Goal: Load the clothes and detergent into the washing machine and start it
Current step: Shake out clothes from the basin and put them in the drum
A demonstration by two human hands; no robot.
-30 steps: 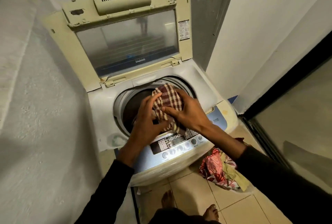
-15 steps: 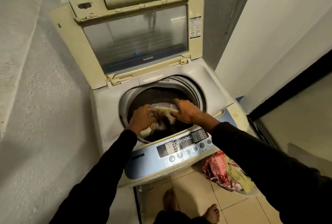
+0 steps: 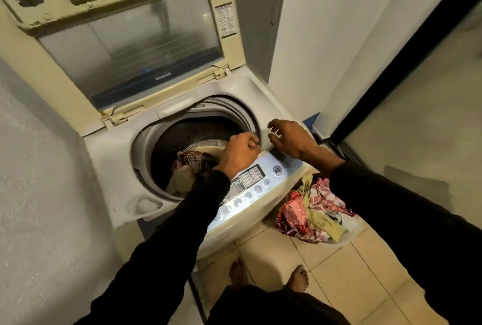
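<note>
A top-loading washing machine (image 3: 109, 157) stands with its lid (image 3: 125, 45) raised. Inside the drum lies a red checked cloth (image 3: 193, 159) on top of a pale garment (image 3: 182, 178). My left hand (image 3: 238, 154) hovers over the drum's front right rim, fingers curled and holding nothing. My right hand (image 3: 292, 138) is above the machine's right top edge, fingers spread and empty. The control panel (image 3: 250, 184) with its buttons sits just below both hands. A pile of pink, red and yellow clothes (image 3: 313, 214) lies on the floor to the right of the machine.
A rough grey wall (image 3: 39, 194) closes in on the left. A white wall (image 3: 326, 37) and a dark door frame (image 3: 391, 64) stand to the right. My bare feet (image 3: 297, 277) are on beige floor tiles (image 3: 352, 285) in front of the machine.
The checked cloth has been let go and now lies in the drum. Both hands have lifted out of the drum and moved right, the right hand now opened over the machine's edge.
</note>
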